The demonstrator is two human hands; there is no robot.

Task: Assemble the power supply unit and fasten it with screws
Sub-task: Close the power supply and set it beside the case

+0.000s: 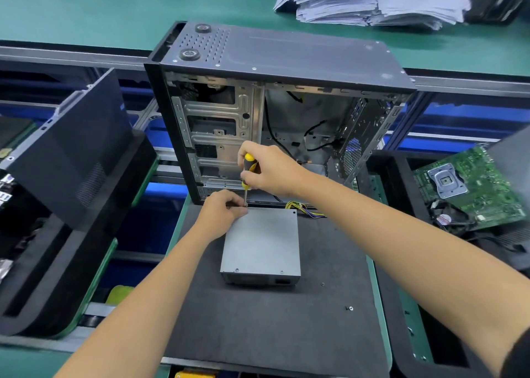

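My right hand [271,171] grips a yellow-and-black screwdriver [248,174], upright, its tip down at the far left corner of the grey power supply unit [262,244]. My left hand [222,209] pinches at that tip, fingers curled; the screw itself is too small to tell. The unit lies flat on the dark mat [329,306], just before the open computer case [275,105]. 2 loose screws [350,308] lie on the mat to the right.

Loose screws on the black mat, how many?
2 clearly: one screw right of centre near the mat's right edge, a smaller one just right of the power supply. The hands may hide others.
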